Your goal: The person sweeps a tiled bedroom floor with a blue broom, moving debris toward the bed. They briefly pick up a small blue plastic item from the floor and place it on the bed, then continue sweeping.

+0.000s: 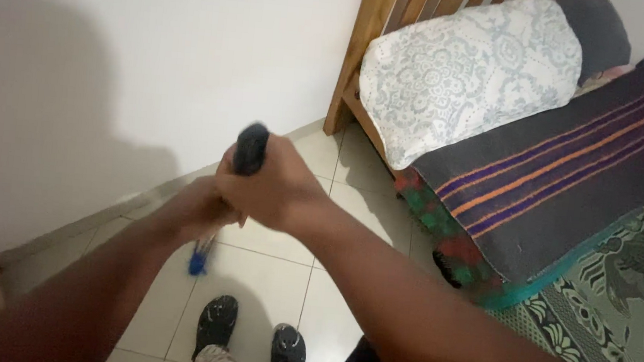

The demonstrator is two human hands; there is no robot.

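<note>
Two hands gripped a dark-handled stick (250,150) with a blue end, possibly a mop, over the tiled floor (275,278); the right hand (278,189) closed at the top, the left hand (199,209) wrapped lower, beside a bed (563,171) and pillow (467,69).

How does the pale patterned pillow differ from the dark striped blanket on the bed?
The pale patterned pillow is whitish with a grey-blue lacy print; the dark striped blanket is charcoal with orange and purple stripes. The pillow is plump and leans against the wooden headboard; the blanket lies flat, draped over the bed's edge. Both are soft bedding on the same bed.
</note>
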